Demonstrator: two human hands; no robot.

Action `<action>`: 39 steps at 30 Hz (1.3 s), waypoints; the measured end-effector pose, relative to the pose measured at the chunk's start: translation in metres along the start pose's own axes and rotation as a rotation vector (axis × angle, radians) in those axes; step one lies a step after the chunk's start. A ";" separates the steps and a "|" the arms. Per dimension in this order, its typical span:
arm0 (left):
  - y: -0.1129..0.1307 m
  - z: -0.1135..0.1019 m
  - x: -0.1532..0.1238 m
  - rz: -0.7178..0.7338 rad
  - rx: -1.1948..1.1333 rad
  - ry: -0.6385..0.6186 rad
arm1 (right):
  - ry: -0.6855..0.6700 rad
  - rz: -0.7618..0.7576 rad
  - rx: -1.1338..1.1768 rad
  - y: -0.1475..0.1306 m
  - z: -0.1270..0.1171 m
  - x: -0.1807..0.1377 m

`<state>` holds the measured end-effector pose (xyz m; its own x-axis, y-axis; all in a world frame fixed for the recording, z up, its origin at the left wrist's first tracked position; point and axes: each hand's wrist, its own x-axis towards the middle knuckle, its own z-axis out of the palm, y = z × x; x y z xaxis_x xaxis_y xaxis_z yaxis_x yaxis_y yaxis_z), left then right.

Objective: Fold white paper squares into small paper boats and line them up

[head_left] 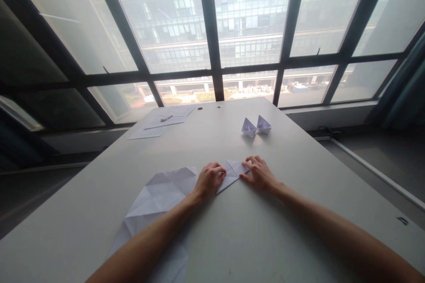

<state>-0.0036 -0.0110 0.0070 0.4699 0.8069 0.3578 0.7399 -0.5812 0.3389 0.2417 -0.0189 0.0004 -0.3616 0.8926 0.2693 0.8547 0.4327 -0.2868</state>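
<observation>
A small folded piece of white paper [230,177] lies on the table between my hands, with crease lines and a diagonal flap on its top. My left hand [210,180] has its fingers curled in on the paper's left side. At the right corner, my right hand [259,175] grips the paper between thumb and fingers. Beneath my left forearm is a large creased sheet of white paper [159,194], partly hidden by the arm. Two folded paper boats [256,126] stand side by side beyond my right hand.
The white table [299,212] narrows away towards tall framed windows [249,17]. Flat white sheets [149,133] lie at the far left, with a small pale object [166,118] on top. Near the far edge is a dark round hole [199,108]. A dark mark [403,220] shows at right.
</observation>
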 end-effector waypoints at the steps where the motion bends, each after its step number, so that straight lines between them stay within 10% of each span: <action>1: 0.001 -0.001 0.000 -0.008 0.021 -0.001 | 0.000 -0.002 -0.002 0.000 0.000 0.000; 39: 0.017 -0.007 -0.003 0.038 0.251 -0.119 | 0.150 -0.018 0.308 0.007 0.011 0.004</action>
<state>0.0046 -0.0244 0.0174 0.5420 0.8004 0.2560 0.8097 -0.5790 0.0959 0.2424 -0.0110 -0.0108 -0.2971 0.8657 0.4029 0.6873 0.4868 -0.5391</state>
